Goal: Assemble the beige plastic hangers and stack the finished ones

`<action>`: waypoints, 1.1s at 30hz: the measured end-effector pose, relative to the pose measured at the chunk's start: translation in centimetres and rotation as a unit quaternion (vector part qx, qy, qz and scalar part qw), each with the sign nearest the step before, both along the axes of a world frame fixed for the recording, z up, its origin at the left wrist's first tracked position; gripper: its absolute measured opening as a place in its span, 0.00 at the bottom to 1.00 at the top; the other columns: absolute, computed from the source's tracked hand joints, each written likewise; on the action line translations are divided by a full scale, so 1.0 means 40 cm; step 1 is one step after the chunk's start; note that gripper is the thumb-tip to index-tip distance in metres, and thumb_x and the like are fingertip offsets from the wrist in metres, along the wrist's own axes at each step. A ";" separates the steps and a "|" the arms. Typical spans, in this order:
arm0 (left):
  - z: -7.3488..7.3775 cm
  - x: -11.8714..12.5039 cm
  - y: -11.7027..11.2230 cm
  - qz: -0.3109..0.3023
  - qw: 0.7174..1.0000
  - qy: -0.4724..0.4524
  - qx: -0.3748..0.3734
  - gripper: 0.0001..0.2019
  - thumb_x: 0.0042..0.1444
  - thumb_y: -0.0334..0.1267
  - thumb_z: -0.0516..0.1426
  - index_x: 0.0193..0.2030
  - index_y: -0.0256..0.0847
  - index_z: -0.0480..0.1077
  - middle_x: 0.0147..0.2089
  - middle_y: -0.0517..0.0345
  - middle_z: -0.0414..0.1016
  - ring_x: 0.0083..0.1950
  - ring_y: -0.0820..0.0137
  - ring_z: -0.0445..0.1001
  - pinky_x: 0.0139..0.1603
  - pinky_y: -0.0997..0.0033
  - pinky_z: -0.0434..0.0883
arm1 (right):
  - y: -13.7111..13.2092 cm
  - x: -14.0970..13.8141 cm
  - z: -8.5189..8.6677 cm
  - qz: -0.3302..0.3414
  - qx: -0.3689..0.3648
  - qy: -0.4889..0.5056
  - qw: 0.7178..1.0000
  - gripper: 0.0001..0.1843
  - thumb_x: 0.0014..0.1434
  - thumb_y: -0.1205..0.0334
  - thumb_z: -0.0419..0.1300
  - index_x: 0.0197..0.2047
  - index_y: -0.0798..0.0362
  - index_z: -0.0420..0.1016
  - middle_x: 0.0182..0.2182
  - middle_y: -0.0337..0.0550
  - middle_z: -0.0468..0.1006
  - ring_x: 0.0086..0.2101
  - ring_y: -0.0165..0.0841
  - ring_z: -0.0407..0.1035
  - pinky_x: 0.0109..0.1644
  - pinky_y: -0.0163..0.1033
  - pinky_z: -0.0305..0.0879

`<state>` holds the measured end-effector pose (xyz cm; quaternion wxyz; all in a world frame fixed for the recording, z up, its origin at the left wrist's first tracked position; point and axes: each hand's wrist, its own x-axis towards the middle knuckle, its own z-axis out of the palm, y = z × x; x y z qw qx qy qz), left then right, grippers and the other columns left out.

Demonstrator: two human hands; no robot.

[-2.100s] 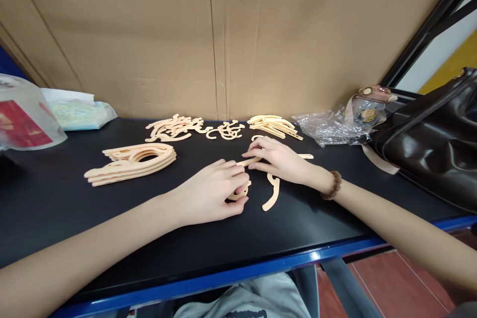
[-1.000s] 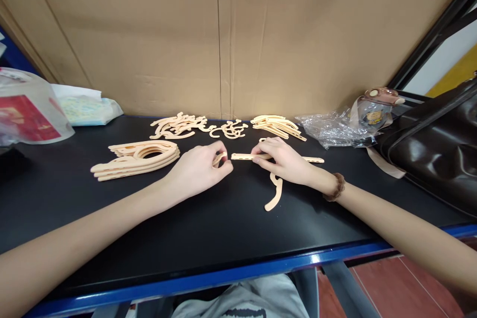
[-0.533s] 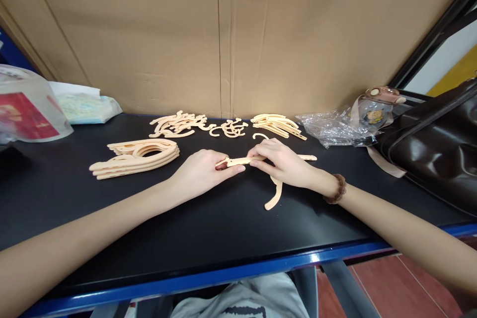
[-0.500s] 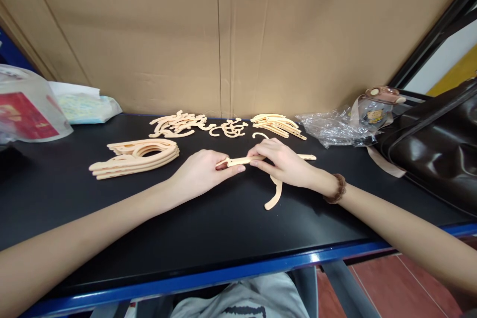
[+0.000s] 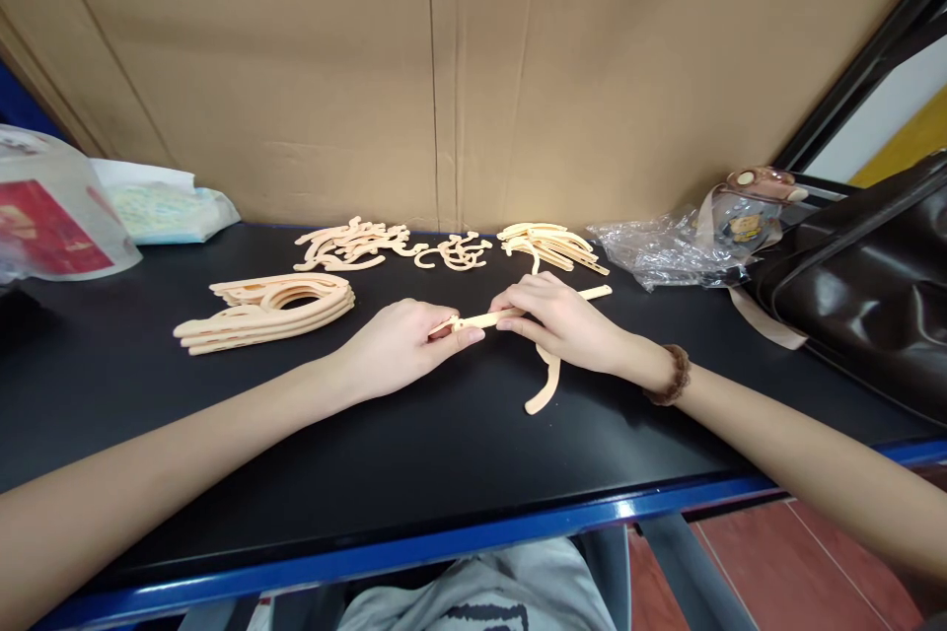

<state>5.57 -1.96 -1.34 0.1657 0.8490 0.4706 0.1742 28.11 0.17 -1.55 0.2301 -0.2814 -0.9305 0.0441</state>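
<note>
A thin, pale wooden bar [image 5: 484, 318] is held just above the black table [image 5: 414, 454] between both hands. My left hand [image 5: 400, 343] pinches its left end, where a small piece meets it. My right hand [image 5: 566, 320] grips the bar near its middle, and the bar's far end [image 5: 601, 293] sticks out to the right. A curved hook-shaped wooden piece [image 5: 546, 389] lies on the table just below my right hand. A beaded bracelet [image 5: 670, 375] is on my right wrist.
A stack of curved wooden hanger shapes [image 5: 270, 311] lies to the left. Small loose hook pieces [image 5: 385, 248] and a pile of thin strips [image 5: 551, 246] sit at the back by the cardboard wall. Crumpled plastic [image 5: 658, 251] and a dark bag [image 5: 858, 286] are on the right; packets [image 5: 66, 227] are on the left.
My left hand carried a small piece from the table up to the bar's left end and joined it there. The bar's right end has since lifted and tilted up.
</note>
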 end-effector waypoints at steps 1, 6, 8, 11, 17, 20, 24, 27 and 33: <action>0.002 -0.001 -0.001 -0.002 1.000 0.005 0.000 0.24 0.61 0.56 0.47 0.20 0.41 0.53 0.19 0.64 0.56 0.22 0.74 0.56 0.25 0.72 0.51 | -0.001 0.000 0.000 0.000 -0.003 -0.002 1.000 0.07 0.67 0.61 0.52 0.40 0.52 0.69 0.35 0.40 0.75 0.37 0.33 0.66 0.46 0.39 0.56; 0.010 -0.006 -0.008 0.002 0.998 0.055 0.015 0.24 0.63 0.55 0.44 0.21 0.41 0.55 0.19 0.63 0.59 0.22 0.71 0.58 0.26 0.71 0.51 | -0.005 -0.003 -0.002 -0.001 -0.013 -0.007 1.000 0.08 0.68 0.60 0.50 0.40 0.51 0.69 0.34 0.39 0.75 0.37 0.33 0.65 0.47 0.39 0.56; 0.011 -0.007 -0.010 0.000 0.997 0.075 0.022 0.24 0.64 0.54 0.43 0.22 0.41 0.57 0.20 0.62 0.60 0.22 0.70 0.60 0.27 0.71 0.51 | -0.006 -0.004 -0.003 0.000 -0.014 -0.007 1.000 0.08 0.68 0.60 0.50 0.39 0.51 0.69 0.34 0.39 0.75 0.36 0.33 0.66 0.47 0.39 0.56; 0.012 -0.005 -0.010 -0.007 0.994 0.104 0.035 0.24 0.65 0.53 0.41 0.23 0.42 0.60 0.21 0.60 0.63 0.24 0.68 0.64 0.28 0.70 0.52 | -0.005 -0.004 -0.003 0.003 -0.015 -0.006 1.000 0.09 0.68 0.60 0.50 0.39 0.52 0.69 0.33 0.39 0.75 0.36 0.32 0.66 0.48 0.39 0.56; 0.011 -0.001 -0.008 -0.019 0.984 0.162 0.069 0.24 0.67 0.51 0.39 0.27 0.41 0.63 0.22 0.58 0.66 0.25 0.65 0.68 0.27 0.70 0.53 | -0.003 -0.002 -0.004 0.007 -0.015 -0.007 1.000 0.09 0.68 0.60 0.51 0.39 0.52 0.70 0.34 0.39 0.75 0.36 0.32 0.66 0.49 0.39 0.56; 0.011 -0.002 -0.010 -0.018 0.977 0.195 0.089 0.25 0.67 0.50 0.38 0.28 0.40 0.65 0.21 0.58 0.67 0.25 0.64 0.69 0.26 0.70 0.53 | -0.003 -0.003 -0.003 0.009 -0.014 -0.009 1.000 0.09 0.68 0.60 0.51 0.39 0.53 0.70 0.33 0.39 0.74 0.36 0.31 0.66 0.49 0.39 0.56; 0.008 -0.003 -0.011 -0.020 0.965 0.231 0.121 0.26 0.68 0.50 0.38 0.29 0.40 0.67 0.21 0.56 0.69 0.25 0.63 0.71 0.24 0.70 0.53 | -0.004 -0.003 -0.003 0.010 -0.012 -0.010 1.000 0.09 0.68 0.60 0.51 0.40 0.53 0.70 0.33 0.39 0.74 0.36 0.32 0.65 0.48 0.39 0.56; 0.005 -0.002 -0.011 -0.022 0.957 0.252 0.140 0.26 0.68 0.49 0.37 0.30 0.39 0.68 0.21 0.55 0.71 0.25 0.61 0.73 0.23 0.69 0.53 | -0.003 -0.003 -0.005 0.010 -0.010 -0.012 1.000 0.09 0.68 0.61 0.51 0.40 0.53 0.70 0.33 0.39 0.75 0.36 0.32 0.65 0.48 0.39 0.56; 0.008 0.003 -0.016 -0.015 0.945 0.281 0.169 0.25 0.68 0.48 0.38 0.34 0.38 0.70 0.24 0.53 0.75 0.25 0.59 0.75 0.23 0.69 0.52 | -0.002 -0.004 -0.003 0.015 -0.010 -0.011 1.000 0.10 0.68 0.60 0.50 0.41 0.54 0.71 0.35 0.39 0.76 0.37 0.32 0.65 0.49 0.39 0.55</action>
